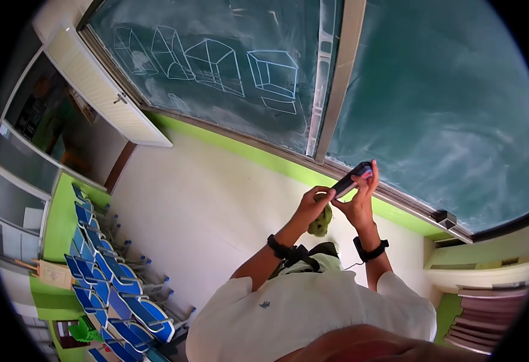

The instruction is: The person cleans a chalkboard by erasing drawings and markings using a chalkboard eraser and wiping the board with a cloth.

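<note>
My right hand is closed around a dark, oblong slab with some pink and purple on its side; its exact kind is unclear. The slab is tilted, its far end up toward the chalkboard ledge. My left hand is closed, its fingertips at the slab's near end. From beneath that same hand hangs a crumpled green cloth, which appears to be gripped there. Part of the slab is hidden by my fingers. Black bands circle both wrists.
Ahead is a green chalkboard, with box shapes drawn in chalk on its left panel. A small dark block sits on the ledge. Blue chairs stand in rows at left, near an open door.
</note>
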Motion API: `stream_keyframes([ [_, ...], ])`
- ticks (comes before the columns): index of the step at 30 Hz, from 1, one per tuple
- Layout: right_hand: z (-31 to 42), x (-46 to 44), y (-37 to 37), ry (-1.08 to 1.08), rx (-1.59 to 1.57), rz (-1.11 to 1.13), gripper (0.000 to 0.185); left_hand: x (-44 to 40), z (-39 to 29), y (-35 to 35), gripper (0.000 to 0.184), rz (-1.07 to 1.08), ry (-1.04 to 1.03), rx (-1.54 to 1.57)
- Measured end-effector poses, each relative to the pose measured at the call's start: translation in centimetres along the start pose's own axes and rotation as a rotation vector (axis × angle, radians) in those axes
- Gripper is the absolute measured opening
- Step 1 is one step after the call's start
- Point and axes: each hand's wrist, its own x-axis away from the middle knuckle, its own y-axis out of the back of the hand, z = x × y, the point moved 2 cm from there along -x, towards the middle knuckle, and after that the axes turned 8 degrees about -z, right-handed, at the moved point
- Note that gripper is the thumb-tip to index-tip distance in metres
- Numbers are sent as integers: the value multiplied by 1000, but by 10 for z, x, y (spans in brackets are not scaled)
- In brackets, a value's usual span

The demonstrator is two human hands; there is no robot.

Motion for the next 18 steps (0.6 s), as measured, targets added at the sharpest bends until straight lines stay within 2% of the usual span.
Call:
stream_keyframes([
  [4, 50, -27, -37, 113, -40, -24, 90, 0, -38, 46, 32, -4, -19, 265],
  [10, 81, -67, -83, 191, -221, 37, 91, -31, -75, 98, 34, -71, -214, 305],
  [12, 80, -82, -114, 197, -528, -97, 87, -45, -94, 116, 32, -80, -274, 283],
  [14, 88, -99, -139, 205, -541, -181, 90, -63, -114, 129, 38, -26, -292, 236],
  [18, 93, -133, -182, 152, -461, -345, 90, -109, -164, 151, 36, 6, -417, 151],
])
